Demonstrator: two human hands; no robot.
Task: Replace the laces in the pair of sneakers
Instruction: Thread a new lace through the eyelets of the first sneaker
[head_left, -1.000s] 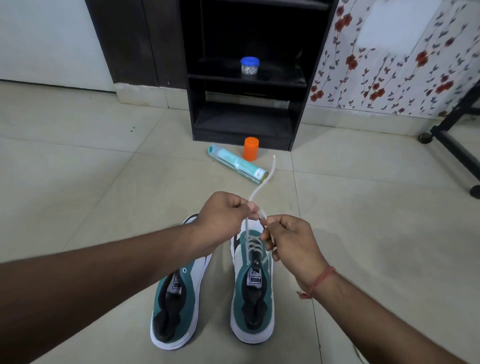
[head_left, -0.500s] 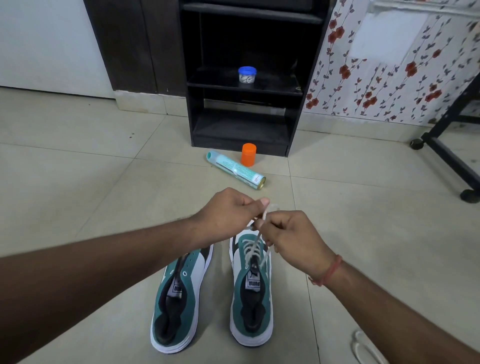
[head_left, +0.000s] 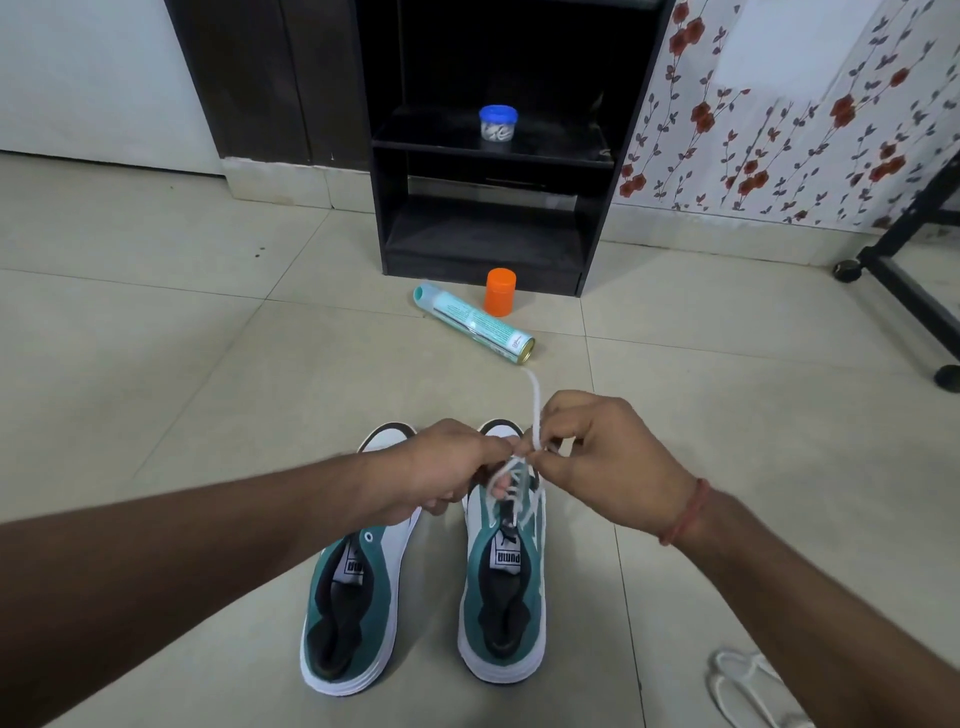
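Tiled beige floor (head_left: 208, 364) carries both shoes. Left teal-and-white sneaker (head_left: 353, 613) appears unlaced. Left hand (head_left: 441, 473) and right hand (head_left: 597, 457) each pinch the white cord lace (head_left: 535, 410), partly threaded, above the right teal-and-white sneaker (head_left: 504, 597).

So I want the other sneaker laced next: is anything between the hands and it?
Nothing visible does. The unlaced sneaker lies right beside the laced one, under the left hand. Both hands, the right too, pinch the white lace.
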